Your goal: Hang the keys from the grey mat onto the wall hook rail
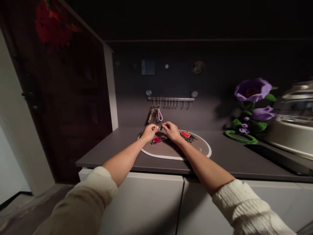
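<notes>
My left hand (pixel 150 132) and my right hand (pixel 172 131) meet above the far part of an oval mat (pixel 168 157), both with thumb and fingers pinched. Between their fingertips is a small dark metal piece (pixel 161 128), too small to make out; it looks like part of a key set. Below my hands on the mat lies a red item with metal parts (pixel 156 140). To the right of my right hand, a bunch of keys with a red tag (pixel 186 134) rests on the mat.
Behind my hands, a wall rail (pixel 171 99) carries several hooks, with keys (pixel 151 114) and a pink loop (pixel 159 115) hanging at its left. Purple flowers (pixel 253 89) with a green ring base and a domed appliance (pixel 290 130) stand right on the dark counter (pixel 107 148).
</notes>
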Demonstrator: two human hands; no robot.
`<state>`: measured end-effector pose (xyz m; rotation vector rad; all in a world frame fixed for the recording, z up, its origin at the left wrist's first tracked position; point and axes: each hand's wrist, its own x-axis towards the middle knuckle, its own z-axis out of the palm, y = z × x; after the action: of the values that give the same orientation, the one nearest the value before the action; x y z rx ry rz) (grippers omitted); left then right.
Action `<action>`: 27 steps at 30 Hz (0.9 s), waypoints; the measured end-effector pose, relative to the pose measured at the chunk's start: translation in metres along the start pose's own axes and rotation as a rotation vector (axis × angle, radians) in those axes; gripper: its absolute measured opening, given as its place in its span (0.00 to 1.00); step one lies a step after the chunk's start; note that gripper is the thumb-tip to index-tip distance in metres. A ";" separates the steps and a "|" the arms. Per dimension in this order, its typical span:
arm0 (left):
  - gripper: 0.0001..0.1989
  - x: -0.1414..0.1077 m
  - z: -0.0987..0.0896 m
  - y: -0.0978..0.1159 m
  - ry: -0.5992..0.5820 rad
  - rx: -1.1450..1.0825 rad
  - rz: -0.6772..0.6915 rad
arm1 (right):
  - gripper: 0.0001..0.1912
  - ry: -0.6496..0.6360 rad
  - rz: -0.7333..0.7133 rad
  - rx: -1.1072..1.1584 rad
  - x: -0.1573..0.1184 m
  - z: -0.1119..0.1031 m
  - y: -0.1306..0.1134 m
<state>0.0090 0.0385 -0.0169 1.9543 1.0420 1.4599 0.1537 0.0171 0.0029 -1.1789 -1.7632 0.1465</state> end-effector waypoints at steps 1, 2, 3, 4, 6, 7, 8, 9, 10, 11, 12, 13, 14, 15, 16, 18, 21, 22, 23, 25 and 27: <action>0.11 0.000 0.000 -0.001 0.005 0.055 0.007 | 0.11 0.008 0.009 0.017 0.000 0.000 0.001; 0.12 0.000 0.000 -0.002 0.007 0.103 0.015 | 0.11 0.015 0.020 0.048 0.001 0.000 0.003; 0.13 -0.001 0.001 -0.002 0.009 0.143 0.031 | 0.11 0.024 0.040 0.084 0.001 0.001 0.005; 0.13 -0.001 0.001 -0.002 0.017 0.179 0.033 | 0.11 0.035 0.058 0.128 0.002 0.001 0.006; 0.13 -0.001 0.001 -0.002 0.023 0.239 0.049 | 0.10 0.063 0.115 0.224 0.006 0.002 0.008; 0.13 -0.002 0.002 -0.002 0.026 0.263 0.057 | 0.09 0.070 0.145 0.277 0.009 0.001 0.007; 0.13 -0.002 0.002 -0.001 0.029 0.282 0.067 | 0.08 0.078 0.175 0.332 0.012 0.000 0.005; 0.14 -0.002 0.002 -0.001 0.032 0.296 0.078 | 0.07 0.084 0.202 0.389 0.016 -0.001 0.002; 0.14 -0.002 0.002 -0.001 0.038 0.309 0.085 | 0.06 0.094 0.228 0.443 0.021 -0.003 -0.002; 0.15 -0.002 0.002 -0.001 0.045 0.318 0.087 | 0.05 0.106 0.251 0.494 0.027 -0.005 -0.007; 0.15 -0.002 0.002 -0.001 0.052 0.323 0.087 | 0.04 0.118 0.274 0.542 0.033 -0.007 -0.012; 0.16 -0.001 0.003 -0.001 0.059 0.327 0.089 | 0.03 0.127 0.299 0.575 0.040 -0.010 -0.018; 0.16 -0.001 0.003 -0.001 0.067 0.330 0.095 | 0.03 0.130 0.326 0.609 0.047 -0.012 -0.023; 0.16 -0.001 0.003 -0.001 0.074 0.332 0.104 | 0.03 0.138 0.354 0.640 0.054 -0.014 -0.028; 0.16 -0.001 0.003 -0.001 0.082 0.336 0.114 | 0.03 0.145 0.373 0.668 0.061 -0.016 -0.032; 0.16 -0.002 0.002 -0.001 0.094 0.343 0.138 | 0.04 0.158 0.394 0.700 0.073 -0.018 -0.039; 0.16 -0.003 0.002 0.001 0.104 0.345 0.146 | 0.04 0.175 0.420 0.724 0.089 -0.019 -0.044; 0.16 -0.003 0.002 0.002 0.108 0.342 0.144 | 0.05 0.180 0.428 0.728 0.093 -0.018 -0.045; 0.16 -0.003 0.001 0.002 0.112 0.338 0.140 | 0.05 0.182 0.435 0.728 0.096 -0.017 -0.045; 0.15 -0.003 0.001 0.003 0.119 0.334 0.129 | 0.06 0.181 0.454 0.724 0.102 -0.014 -0.045; 0.15 -0.003 0.001 0.003 0.120 0.333 0.117 | 0.07 0.177 0.471 0.721 0.107 -0.012 -0.045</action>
<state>0.0103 0.0345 -0.0164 2.2104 1.3147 1.5638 0.1277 0.0703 0.1035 -0.9947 -1.0929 0.8536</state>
